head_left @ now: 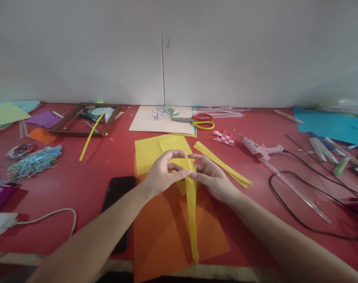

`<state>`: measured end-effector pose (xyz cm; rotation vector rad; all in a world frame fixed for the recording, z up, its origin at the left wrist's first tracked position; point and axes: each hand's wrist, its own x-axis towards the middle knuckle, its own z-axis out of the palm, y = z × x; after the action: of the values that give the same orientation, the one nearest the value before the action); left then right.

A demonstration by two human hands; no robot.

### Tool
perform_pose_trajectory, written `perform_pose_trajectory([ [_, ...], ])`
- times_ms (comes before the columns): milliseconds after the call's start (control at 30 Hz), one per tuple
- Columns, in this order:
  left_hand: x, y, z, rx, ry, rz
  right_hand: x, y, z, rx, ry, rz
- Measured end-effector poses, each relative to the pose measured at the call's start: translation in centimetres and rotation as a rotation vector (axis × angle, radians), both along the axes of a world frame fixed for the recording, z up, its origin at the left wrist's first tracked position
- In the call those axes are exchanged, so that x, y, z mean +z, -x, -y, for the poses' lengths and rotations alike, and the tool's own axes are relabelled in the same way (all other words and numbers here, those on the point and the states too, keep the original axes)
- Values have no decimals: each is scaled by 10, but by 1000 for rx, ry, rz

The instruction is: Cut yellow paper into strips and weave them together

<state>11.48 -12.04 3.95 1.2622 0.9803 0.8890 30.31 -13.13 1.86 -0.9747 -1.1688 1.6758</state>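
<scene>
While over paper (164, 236), left hand (165, 173) and right hand (213, 177) in pinch on yellow strip (192, 212)

Craft workspace: red tabletop (117, 157) strewn with paper strips (191, 212), coloured sheets (158, 232), scissors (193, 120), glue gun (263, 151).

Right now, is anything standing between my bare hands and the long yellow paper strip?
Nothing visible does: your left hand and right hand both pinch the yellow paper strip near its far end, with flat orange paper underneath.
</scene>
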Motion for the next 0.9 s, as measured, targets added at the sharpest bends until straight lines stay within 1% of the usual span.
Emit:
perform_pose_trajectory([
  [100,-1,0,-1,49,14,0,-1,0,0,-7,-20,15],
  [233,1,-1,-3,60,80,58,-2,-2,0,-9,-30,38],
  [400,1,-1,-6,90,213,-4,-6,-1,-1,13,-47,14],
  [467,0,-1,-7,104,221,4,-6,0,-1,12,-55,15],
  [533,-1,0,-7,110,194,30,-5,0,0,7,-40,22],
  [700,0,1,-6,58,157,-11,-4,0,0,-53,55,92],
  [800,1,0,-5,9,162,-17,-4,0,0,-102,39,108],
  [900,1,0,-4,-29,177,-8,-4,1,0,-115,10,81],
])
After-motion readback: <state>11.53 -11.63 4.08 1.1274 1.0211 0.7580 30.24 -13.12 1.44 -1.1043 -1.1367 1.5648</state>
